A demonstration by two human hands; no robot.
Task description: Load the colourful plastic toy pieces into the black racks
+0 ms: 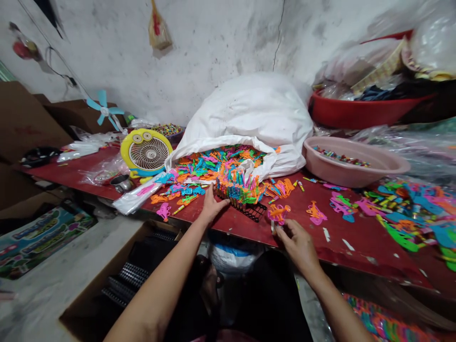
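My left hand rests on the red table with fingers spread, touching the near end of a black rack filled with upright colourful plastic pieces. At the table's front edge my right hand has its fingers curled and pinches a small stick-like piece just below a pink and orange plastic toy piece. More loose pieces lie to the right of it.
A white sack spills colourful pieces behind the rack. A pink basin and a red tub stand at the right, a yellow fan at the left. An open cardboard box sits below the table.
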